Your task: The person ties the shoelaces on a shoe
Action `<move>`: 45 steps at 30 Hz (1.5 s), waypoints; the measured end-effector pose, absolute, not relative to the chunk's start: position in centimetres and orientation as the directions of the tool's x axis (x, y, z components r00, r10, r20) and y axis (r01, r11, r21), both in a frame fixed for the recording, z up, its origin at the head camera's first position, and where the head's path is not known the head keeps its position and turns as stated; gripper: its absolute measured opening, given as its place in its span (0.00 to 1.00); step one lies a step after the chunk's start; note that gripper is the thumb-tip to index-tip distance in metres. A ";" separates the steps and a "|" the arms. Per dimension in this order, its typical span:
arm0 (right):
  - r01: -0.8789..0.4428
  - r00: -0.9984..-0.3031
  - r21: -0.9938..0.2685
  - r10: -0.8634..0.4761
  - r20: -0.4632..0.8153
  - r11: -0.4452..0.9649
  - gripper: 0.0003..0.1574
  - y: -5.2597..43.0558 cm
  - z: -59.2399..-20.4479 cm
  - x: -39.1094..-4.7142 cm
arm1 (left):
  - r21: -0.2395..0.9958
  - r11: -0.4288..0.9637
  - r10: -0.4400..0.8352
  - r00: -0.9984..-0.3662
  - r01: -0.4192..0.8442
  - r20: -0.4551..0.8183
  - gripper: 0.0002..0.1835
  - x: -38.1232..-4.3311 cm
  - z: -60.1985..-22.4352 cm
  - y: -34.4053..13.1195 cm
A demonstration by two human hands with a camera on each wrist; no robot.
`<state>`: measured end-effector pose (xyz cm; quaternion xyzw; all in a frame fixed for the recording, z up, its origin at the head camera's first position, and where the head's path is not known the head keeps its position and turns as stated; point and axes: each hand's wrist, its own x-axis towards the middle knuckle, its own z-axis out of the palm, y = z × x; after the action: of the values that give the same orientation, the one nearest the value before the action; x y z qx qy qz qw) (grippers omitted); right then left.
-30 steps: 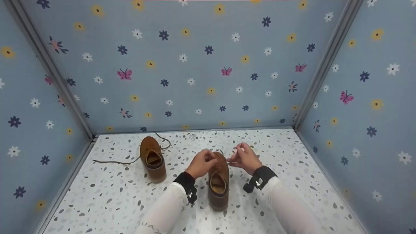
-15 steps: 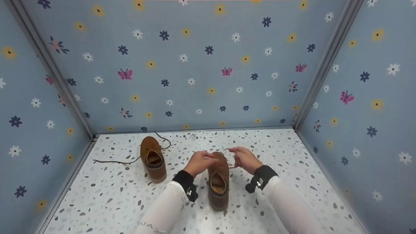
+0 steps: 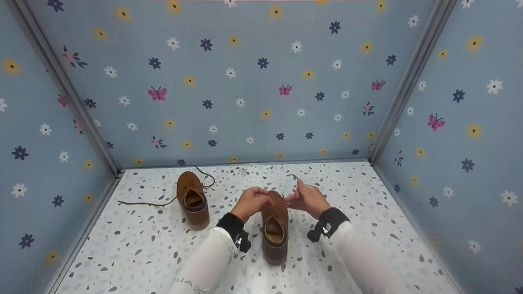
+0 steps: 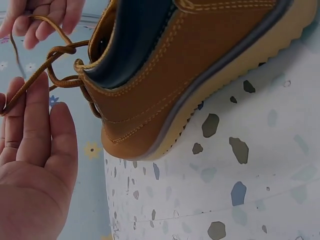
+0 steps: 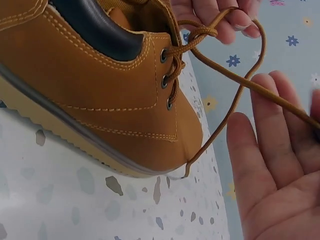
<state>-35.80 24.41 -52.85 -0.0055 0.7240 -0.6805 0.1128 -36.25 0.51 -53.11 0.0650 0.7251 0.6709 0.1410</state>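
Note:
A tan-brown lace-up shoe (image 3: 275,254) with a dark padded collar stands toe-away between my hands. Its brown shoelace (image 5: 220,70) is crossed into a loose knot over the tongue. My left hand (image 3: 251,203) pinches one strand at the shoe's left side; the left wrist view shows the lace running across its fingers. On the other side, my right hand (image 3: 309,201) holds the other strand, drawn taut over its fingers in the right wrist view. A loose lace tip sticks up beyond the right thumb in the head view.
A matching brown shoe (image 3: 197,216) stands to the left, its untied lace (image 3: 147,203) spread to both sides on the speckled white surface (image 3: 135,245). Blue flowered panels (image 3: 245,90) enclose the back and both sides.
The right hand's fingers have shifted, first out over the lace, then back close to the shoe with the thumb raised. The left hand has barely moved and the shoes stay put.

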 end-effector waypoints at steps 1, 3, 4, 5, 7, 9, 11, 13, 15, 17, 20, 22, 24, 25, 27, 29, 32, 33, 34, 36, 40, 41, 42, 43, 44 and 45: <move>0.154 -0.974 -0.986 -0.154 -0.163 0.069 0.36 24.3 -52.8 -35.8 | 0.991 0.085 0.282 -0.951 -0.104 -0.124 0.13 -36.2 -53.0 0.5; 0.175 -0.973 -0.983 -0.140 -0.181 0.053 0.35 24.2 -52.7 -35.8 | 0.990 0.070 0.273 -0.952 -0.123 -0.137 0.13 -36.2 -52.9 0.5; 0.191 -0.971 -0.981 -0.139 -0.193 0.027 0.34 24.1 -52.6 -35.9 | 0.989 0.060 0.268 -0.952 -0.135 -0.146 0.13 -36.3 -52.9 0.5; 0.211 -0.968 -0.977 -0.137 -0.209 -0.004 0.33 24.0 -52.5 -35.9 | 0.988 0.054 0.260 -0.953 -0.143 -0.152 0.13 -36.3 -52.8 0.5; 0.239 -0.963 -0.968 -0.145 -0.226 -0.078 0.28 23.8 -52.3 -36.0 | 0.986 0.033 0.252 -0.954 -0.162 -0.165 0.13 -36.3 -52.8 0.5; 0.251 -0.960 -0.958 -0.159 -0.228 -0.139 0.22 23.6 -52.2 -36.1 | 0.985 0.003 0.251 -0.953 -0.174 -0.169 0.13 -36.4 -52.7 0.4; 0.246 -0.960 -0.955 -0.174 -0.218 -0.165 0.16 23.5 -52.2 -36.2 | 0.983 -0.030 0.253 -0.953 -0.180 -0.167 0.13 -36.4 -52.7 0.3; 0.226 -0.961 -0.963 -0.192 -0.197 -0.145 0.16 23.5 -52.3 -36.2 | 0.982 -0.057 0.257 -0.953 -0.182 -0.162 0.15 -36.5 -52.6 0.1; 0.198 -0.961 -0.975 -0.214 -0.173 -0.101 0.17 23.6 -52.4 -36.2 | 0.980 -0.080 0.260 -0.953 -0.179 -0.153 0.15 -36.7 -52.7 0.0; 0.165 -0.961 -0.985 -0.234 -0.149 -0.051 0.20 23.7 -52.5 -36.1 | 0.979 -0.100 0.264 -0.954 -0.177 -0.145 0.16 -36.7 -52.6 -0.2; 0.128 -0.962 -0.992 -0.247 -0.118 -0.025 0.25 23.7 -52.7 -36.0 | 0.976 -0.120 0.270 -0.952 -0.184 -0.146 0.14 -36.8 -52.4 -0.3; 0.121 -0.964 -0.992 -0.242 -0.110 -0.031 0.26 23.6 -52.8 -36.0 | 0.972 -0.134 0.274 -0.950 -0.192 -0.150 0.12 -36.8 -52.3 -0.4; 0.128 -0.969 -0.991 -0.219 -0.115 -0.046 0.26 23.4 -52.9 -36.0 | 0.966 -0.159 0.282 -0.947 -0.203 -0.153 0.10 -36.8 -52.2 -0.4; 0.132 -0.971 -0.990 -0.205 -0.118 -0.055 0.27 23.3 -53.0 -36.0 | 0.962 -0.176 0.287 -0.945 -0.210 -0.154 0.08 -36.8 -52.2 -0.4; 0.149 -0.976 -0.986 -0.174 -0.135 -0.070 0.29 23.0 -53.1 -36.0 | 0.950 -0.212 0.304 -0.939 -0.229 -0.158 0.07 -36.9 -52.3 -0.4; 0.163 -0.977 -0.983 -0.150 -0.149 -0.086 0.31 22.7 -53.2 -36.0 | 0.938 -0.238 0.326 -0.930 -0.253 -0.168 0.08 -36.9 -52.5 -0.5; 0.190 -0.975 -0.973 -0.140 -0.172 -0.131 0.30 22.4 -53.2 -36.0 | 0.932 -0.232 0.354 -0.917 -0.278 -0.186 0.08 -36.9 -52.7 -0.5; 0.200 -0.974 -0.968 -0.140 -0.180 -0.151 0.28 22.3 -53.1 -36.0 | 0.933 -0.222 0.361 -0.913 -0.284 -0.192 0.08 -36.9 -52.7 -0.5; 0.210 -0.972 -0.962 -0.142 -0.186 -0.175 0.26 22.2 -53.1 -36.0 | 0.935 -0.211 0.365 -0.910 -0.285 -0.195 0.08 -36.9 -52.8 -0.5; 0.219 -0.971 -0.952 -0.146 -0.191 -0.214 0.20 22.1 -53.0 -36.0 | 0.942 -0.189 0.367 -0.910 -0.279 -0.196 0.08 -36.9 -52.9 -0.5; 0.195 -0.972 -0.958 -0.170 -0.161 -0.209 0.16 21.9 -52.9 -36.0 | 0.955 -0.149 0.352 -0.916 -0.256 -0.190 0.08 -37.1 -53.1 -0.7; 0.182 -0.973 -0.965 -0.179 -0.148 -0.188 0.17 22.0 -52.9 -36.0 | 0.959 -0.141 0.348 -0.919 -0.248 -0.186 0.09 -37.1 -53.1 -0.7; 0.168 -0.973 -0.972 -0.187 -0.137 -0.166 0.17 22.0 -53.0 -36.0 | 0.961 -0.134 0.346 -0.920 -0.242 -0.184 0.10 -37.1 -53.1 -0.8; 0.156 -0.973 -0.977 -0.193 -0.127 -0.146 0.18 22.1 -53.0 -36.0 | 0.963 -0.129 0.345 -0.922 -0.236 -0.179 0.11 -37.1 -53.2 -0.9; 0.145 -0.973 -0.981 -0.199 -0.118 -0.128 0.20 22.2 -53.1 -35.9 | 0.965 -0.126 0.343 -0.923 -0.231 -0.176 0.12 -37.1 -53.3 -0.9; 0.137 -0.972 -0.983 -0.205 -0.111 -0.120 0.21 22.3 -53.2 -35.9 | 0.966 -0.122 0.342 -0.924 -0.226 -0.173 0.13 -37.1 -53.2 -1.0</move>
<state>-35.88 22.28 -53.17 -0.0259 0.6532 -0.7480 0.1145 -37.08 -0.98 -53.24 0.0457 0.6347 0.7477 0.1898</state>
